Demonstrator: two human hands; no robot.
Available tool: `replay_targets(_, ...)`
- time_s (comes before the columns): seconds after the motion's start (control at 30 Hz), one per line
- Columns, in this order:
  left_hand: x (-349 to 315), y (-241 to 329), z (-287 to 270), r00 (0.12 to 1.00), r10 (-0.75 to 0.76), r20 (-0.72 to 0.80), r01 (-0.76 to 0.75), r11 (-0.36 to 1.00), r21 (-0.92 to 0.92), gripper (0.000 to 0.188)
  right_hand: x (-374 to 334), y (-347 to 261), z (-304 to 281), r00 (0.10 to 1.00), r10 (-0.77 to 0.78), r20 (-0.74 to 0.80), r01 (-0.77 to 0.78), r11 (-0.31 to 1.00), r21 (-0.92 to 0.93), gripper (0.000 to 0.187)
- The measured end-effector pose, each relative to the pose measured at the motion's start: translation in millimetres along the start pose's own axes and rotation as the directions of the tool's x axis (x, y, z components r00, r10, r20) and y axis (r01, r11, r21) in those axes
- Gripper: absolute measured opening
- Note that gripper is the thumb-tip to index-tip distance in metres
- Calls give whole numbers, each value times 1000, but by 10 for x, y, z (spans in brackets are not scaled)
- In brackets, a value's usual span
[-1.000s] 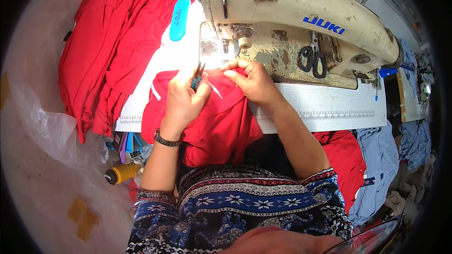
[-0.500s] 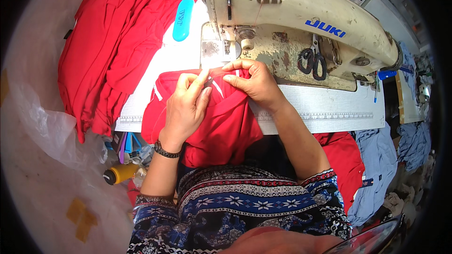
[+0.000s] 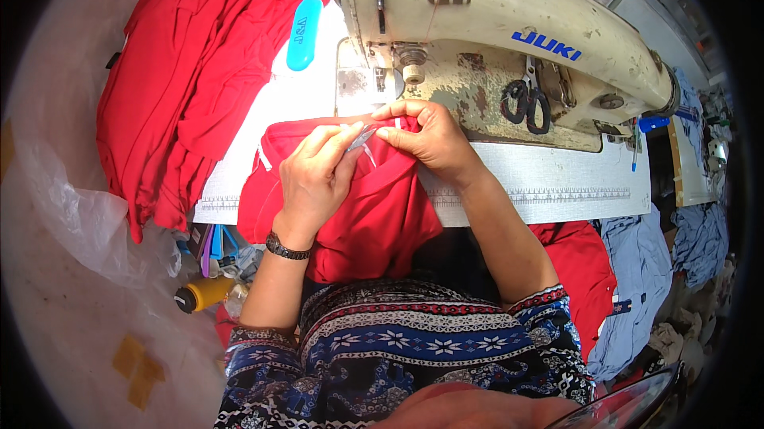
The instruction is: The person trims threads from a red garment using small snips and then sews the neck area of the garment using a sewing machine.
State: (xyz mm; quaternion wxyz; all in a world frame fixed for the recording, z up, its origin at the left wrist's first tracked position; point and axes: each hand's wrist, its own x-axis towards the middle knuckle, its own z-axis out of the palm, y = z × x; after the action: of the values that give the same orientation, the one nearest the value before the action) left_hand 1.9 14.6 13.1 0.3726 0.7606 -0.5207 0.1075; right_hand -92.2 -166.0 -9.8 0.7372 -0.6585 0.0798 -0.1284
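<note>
A red garment (image 3: 358, 214) lies over the front edge of the sewing table and hangs towards my lap. Its banded opening faces the machine, with short white strips at the band. My right hand (image 3: 434, 142) pinches the band between thumb and forefinger, near one white strip. Close beside it, my left hand (image 3: 314, 178) has its fingers pressed together at the band, around a small shiny greyish piece (image 3: 363, 139) whose kind I cannot make out. Just beyond both hands is the needle area of a cream sewing machine (image 3: 509, 7).
A heap of red garments (image 3: 187, 87) covers the table's left side. A blue tag (image 3: 304, 31) hangs by the machine head. Black-handled scissors (image 3: 527, 99) rest on the machine bed. A printed ruler strip (image 3: 549, 194) runs along the front. Blue-grey cloth (image 3: 633, 286) hangs at right.
My left fingers have closed more tightly together at the band, and the greyish piece shows more plainly between the hands. My right hand keeps its pinch on the garment.
</note>
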Motion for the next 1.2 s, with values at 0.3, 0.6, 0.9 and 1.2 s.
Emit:
replay_targets(0.3, 34, 11, 23, 1000, 13, 6, -13, 1000, -2, 26, -2, -27, 21, 1000, 1, 4, -1, 999, -39, 21)
replay_targets(0.6, 10, 0, 45, 998, -55, 27, 58, 991, -118, 25, -9, -18, 23, 1000, 6, 23, -5, 999, -32, 20)
replay_targets(0.9, 202, -206, -119, 906, -414, 88, 418, 840, -347, 35, -35, -70, 59, 999, 37, -25, -37, 999, 6, 22)
replay_targets(1.2, 112, -186, -229, 992, -19, 122, 4, 993, 120, 25, -83, -8, 165, 937, -334, -102, 257, 857, -447, 24)
